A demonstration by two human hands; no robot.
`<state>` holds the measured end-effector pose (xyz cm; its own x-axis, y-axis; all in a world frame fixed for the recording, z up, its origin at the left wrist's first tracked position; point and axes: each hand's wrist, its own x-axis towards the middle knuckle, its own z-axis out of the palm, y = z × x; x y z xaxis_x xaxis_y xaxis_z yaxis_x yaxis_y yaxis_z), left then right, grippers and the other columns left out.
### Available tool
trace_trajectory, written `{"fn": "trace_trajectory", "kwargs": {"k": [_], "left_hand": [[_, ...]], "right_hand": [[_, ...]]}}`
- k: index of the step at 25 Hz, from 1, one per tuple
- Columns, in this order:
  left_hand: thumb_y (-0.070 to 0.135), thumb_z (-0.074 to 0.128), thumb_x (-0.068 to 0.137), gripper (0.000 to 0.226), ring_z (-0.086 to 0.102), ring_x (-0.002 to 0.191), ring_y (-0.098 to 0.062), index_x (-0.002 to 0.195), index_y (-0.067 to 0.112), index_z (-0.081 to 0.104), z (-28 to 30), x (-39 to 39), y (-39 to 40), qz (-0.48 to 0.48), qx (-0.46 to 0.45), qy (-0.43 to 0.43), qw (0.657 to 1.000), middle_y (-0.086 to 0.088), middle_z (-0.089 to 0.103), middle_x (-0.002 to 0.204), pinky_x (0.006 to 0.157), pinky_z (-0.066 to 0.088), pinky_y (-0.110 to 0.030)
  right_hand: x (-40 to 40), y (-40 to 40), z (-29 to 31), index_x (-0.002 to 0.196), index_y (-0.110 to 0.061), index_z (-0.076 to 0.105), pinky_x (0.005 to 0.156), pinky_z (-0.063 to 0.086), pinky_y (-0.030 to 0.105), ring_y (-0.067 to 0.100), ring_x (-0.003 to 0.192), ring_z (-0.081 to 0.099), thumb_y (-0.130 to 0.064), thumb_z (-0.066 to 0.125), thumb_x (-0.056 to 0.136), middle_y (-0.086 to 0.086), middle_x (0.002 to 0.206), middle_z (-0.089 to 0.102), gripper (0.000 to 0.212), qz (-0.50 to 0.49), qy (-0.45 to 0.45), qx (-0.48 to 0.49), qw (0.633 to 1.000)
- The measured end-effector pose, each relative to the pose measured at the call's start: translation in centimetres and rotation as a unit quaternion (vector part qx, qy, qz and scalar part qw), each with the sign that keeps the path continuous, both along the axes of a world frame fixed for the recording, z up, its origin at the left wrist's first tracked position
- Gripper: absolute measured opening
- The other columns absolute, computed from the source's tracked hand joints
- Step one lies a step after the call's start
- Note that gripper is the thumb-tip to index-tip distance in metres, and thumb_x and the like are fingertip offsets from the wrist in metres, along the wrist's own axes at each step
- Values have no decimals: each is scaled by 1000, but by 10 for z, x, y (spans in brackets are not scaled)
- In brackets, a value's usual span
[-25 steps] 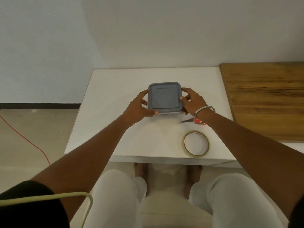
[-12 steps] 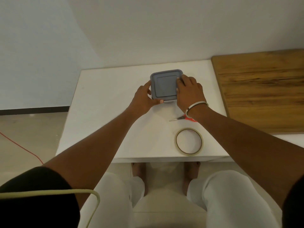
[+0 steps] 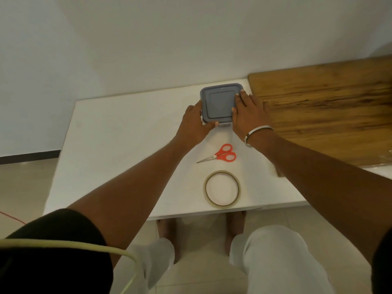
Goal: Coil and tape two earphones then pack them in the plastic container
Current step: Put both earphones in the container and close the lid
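The plastic container is clear under a slate-blue lid — plain, one flat tone. The scissors have orange-red handles and silvery blades. The tape roll is a pale tan ring. The table is white; the wooden board is honey-brown with dark grain streaks. A silver bangle — plain metal.

Dim, even indoor light, soft faint shadows under the arms, slight motion blur on the wooden board, wide-angle bending at the edges, muted colours.
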<state>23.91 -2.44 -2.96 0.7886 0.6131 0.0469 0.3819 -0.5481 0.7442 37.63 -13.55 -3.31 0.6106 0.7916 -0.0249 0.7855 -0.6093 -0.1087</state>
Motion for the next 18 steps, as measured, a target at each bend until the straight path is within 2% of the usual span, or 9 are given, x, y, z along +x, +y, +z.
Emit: {"fn": "trace_trajectory", "kwargs": {"k": [4,8,11,14,16,18], "left_hand": [[24,72,85,59,48,88,-7,136,11,46,3,21,-7,-2,-2,-6,1000,9,46,100,78,43,-13],[28,71,86,63,49,100,-14,140,12,43,-1,35,-7,-5,-5,6,1000,-1,53,113,88,49,-29],[27,70,87,63,49,100,-15,140,12,42,0,39,-9,-4,-14,5,1000,-4,55,118,92,51,-36],[31,70,87,81,52,113,-26,150,10,23,1,30,-13,25,-27,36,999,-12,46,135,99,48,-42],[28,70,86,87,51,118,-30,151,7,17,-5,14,-16,68,-20,40,997,-17,39,138,99,48,-42],[21,70,87,71,52,111,-27,144,5,31,-11,-11,-24,88,18,12,996,-17,38,133,93,49,-35]], "right_hand": [[19,-1,2,150,-14,20,115,15,56,29,144,18,-32,22,102,4,158,18,51,-17,11,-1,1000],[30,-4,3,150,-13,18,115,13,57,29,145,17,-31,21,102,5,158,17,52,-19,3,4,1000],[32,-6,5,151,-14,15,116,12,57,29,145,15,-31,21,102,4,159,14,52,-21,-2,-17,1000],[29,-6,7,150,-12,18,115,10,57,30,145,15,-29,25,102,6,158,16,51,-16,-24,3,1000],[20,-9,11,144,-9,31,114,17,53,33,140,27,-21,40,98,12,151,30,48,29,-57,52,997],[3,-15,11,127,-5,50,105,37,47,35,121,48,-9,58,86,17,130,51,43,126,-97,109,981]]}}
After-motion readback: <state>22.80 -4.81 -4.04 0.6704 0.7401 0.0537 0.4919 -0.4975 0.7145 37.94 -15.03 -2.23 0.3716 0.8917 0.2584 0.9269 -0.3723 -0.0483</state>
